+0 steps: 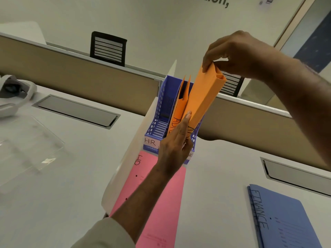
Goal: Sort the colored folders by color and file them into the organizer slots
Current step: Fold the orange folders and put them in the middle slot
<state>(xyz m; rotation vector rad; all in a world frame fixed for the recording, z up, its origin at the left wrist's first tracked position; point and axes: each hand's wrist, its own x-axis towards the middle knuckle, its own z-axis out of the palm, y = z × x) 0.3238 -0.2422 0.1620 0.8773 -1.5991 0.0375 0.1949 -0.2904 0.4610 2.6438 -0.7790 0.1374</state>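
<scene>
A blue plastic organizer (163,97) with slots stands at the desk's back; its front label reads HR. One orange folder (177,111) stands in a middle slot. My right hand (238,52) pinches the top of a second orange folder (202,97), tilted over the organizer beside the first one. My left hand (176,142) rests against the lower edge of that folder, fingers extended. A pink folder (161,208) lies flat in front of the organizer. A blue folder (284,221) marked FINANCE lies at the lower right.
A clear plastic sheet (26,145) lies on the white desk at left, near a white-grey object (14,93). Two cable hatches (77,110) (295,174) are set into the desk. A beige partition (80,74) and black chair (107,48) stand behind.
</scene>
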